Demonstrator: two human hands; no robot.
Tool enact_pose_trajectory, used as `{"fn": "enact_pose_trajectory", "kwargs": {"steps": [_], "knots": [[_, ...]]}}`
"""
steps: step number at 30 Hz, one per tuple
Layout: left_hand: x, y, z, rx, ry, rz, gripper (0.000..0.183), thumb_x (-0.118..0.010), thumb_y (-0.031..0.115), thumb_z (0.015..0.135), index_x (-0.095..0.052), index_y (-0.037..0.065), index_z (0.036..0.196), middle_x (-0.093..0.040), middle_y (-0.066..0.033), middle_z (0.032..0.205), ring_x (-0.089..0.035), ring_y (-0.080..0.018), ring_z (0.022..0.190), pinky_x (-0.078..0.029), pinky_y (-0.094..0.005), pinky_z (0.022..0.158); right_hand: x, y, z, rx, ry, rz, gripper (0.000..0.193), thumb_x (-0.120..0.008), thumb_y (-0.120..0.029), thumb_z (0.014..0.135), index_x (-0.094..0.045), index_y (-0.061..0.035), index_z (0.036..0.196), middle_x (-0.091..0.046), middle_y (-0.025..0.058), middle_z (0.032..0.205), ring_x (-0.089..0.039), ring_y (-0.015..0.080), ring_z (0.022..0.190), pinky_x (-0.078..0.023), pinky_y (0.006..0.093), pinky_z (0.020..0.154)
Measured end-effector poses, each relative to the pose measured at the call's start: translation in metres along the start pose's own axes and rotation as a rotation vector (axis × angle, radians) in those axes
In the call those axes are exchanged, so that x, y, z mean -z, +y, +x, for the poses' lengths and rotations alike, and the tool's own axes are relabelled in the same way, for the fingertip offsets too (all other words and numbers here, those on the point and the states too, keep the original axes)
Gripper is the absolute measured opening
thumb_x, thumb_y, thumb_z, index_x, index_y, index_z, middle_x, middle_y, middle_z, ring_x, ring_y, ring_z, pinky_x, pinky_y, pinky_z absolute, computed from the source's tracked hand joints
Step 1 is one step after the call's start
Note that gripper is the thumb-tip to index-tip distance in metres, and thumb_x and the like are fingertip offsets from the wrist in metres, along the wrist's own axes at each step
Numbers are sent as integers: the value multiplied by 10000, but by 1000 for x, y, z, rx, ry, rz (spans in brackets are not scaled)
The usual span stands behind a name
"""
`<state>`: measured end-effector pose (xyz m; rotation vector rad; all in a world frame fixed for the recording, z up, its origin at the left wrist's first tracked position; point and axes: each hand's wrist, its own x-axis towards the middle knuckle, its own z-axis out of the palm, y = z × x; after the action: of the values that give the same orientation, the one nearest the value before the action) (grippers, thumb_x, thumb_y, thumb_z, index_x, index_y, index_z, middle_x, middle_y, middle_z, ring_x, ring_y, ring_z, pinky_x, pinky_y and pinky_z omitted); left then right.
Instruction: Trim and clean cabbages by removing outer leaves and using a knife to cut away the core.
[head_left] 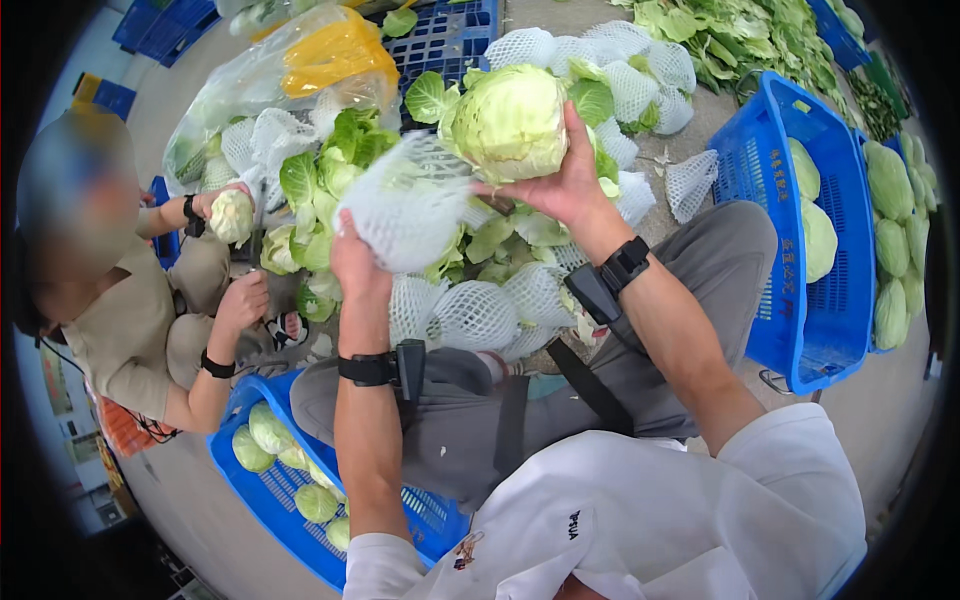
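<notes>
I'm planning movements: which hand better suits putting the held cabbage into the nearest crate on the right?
Right hand, likely: it holds the cabbage and is nearer that crate; the left hand holds a foam net.

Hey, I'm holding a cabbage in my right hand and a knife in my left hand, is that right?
Not quite: your left hand holds a white foam net, not a knife. The head view shows it. The rest is right: the cabbage is in your right hand.
</notes>
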<state>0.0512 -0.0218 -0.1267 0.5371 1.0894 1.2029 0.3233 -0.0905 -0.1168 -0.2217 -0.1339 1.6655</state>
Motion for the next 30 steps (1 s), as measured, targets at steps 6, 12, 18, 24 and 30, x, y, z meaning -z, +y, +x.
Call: {"fn": "enact_pose_trajectory", "kwargs": {"steps": [6,12,18,24,30], "knots": [[-13,-13,-18,13,-318,1176,505,-684,407,959,-685,-42,1189,-746,-154,1026,-707,-258,928,-544,-374,844,13,-22,7,139,75,-53,873,-539,-687,922,-306,-145,1566,-316,200,1592,-355,466,1432,-341,716,1115],[-27,-17,-27,-230,-483,1235,692,-729,452,910,-581,-52,1361,-646,-234,1264,-605,-297,1222,-446,-390,1059,5,-10,5,-27,-11,99,926,-418,-769,915,-307,-122,1568,-375,226,1559,-468,487,1343,-426,671,1067],[-46,-28,-34,-215,-636,648,1040,-834,442,824,-243,53,1586,-406,-226,1540,-365,-325,1458,-332,-432,1168,11,22,13,-214,3,214,837,-378,-734,945,-421,-115,1508,-479,206,1492,-534,457,1286,-559,532,932],[-46,-19,-47,-124,-656,179,872,-904,226,749,-422,52,1455,-550,-98,1398,-545,-212,1272,-447,-376,1073,-2,61,18,-226,145,-182,706,-339,-641,1016,-419,-150,1517,-481,118,1511,-533,303,1325,-512,461,1024],[-20,-3,-42,-113,-612,35,878,-898,77,693,-429,40,1433,-563,-95,1355,-570,-201,1230,-479,-363,1048,-30,45,44,-32,218,-1100,511,-398,-373,1063,-461,-134,1510,-513,46,1482,-548,224,1277,-484,386,1017]]}}
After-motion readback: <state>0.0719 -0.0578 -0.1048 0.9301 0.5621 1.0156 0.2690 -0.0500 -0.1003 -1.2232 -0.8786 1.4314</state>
